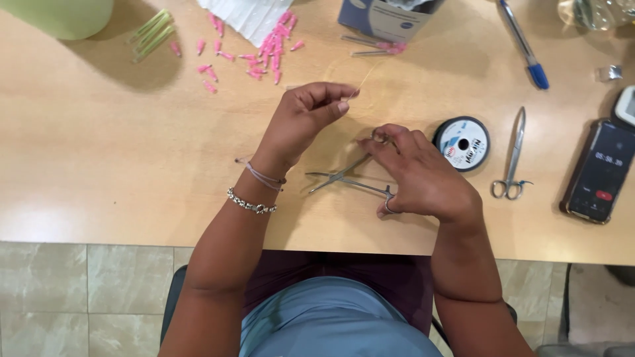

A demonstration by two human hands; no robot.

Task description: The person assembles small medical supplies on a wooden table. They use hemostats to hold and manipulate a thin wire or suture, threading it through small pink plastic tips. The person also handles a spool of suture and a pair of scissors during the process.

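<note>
Nearest to me, past my lap and the table's near edge, my right hand [420, 175] rests on the wooden table [99, 152], its fingers closed through the ring handles of a pair of thin metal forceps [347, 177], whose arms stretch out to the left and lie open like a narrow V. My left hand [305, 116], a little farther off and to the left, is clenched, with thumb and forefinger pinching a fine, pale thread [362, 84] that runs up and to the right; it is too thin to follow far. Just right of my right hand lies a flat spool [462, 143] of line, and right of that a pair of scissors [512, 158], then a dark phone [600, 170]. Small pink caps [268, 49] are scattered at the far side, near a blue and white box [383, 18], with a blue pen [524, 45] far right.
</note>
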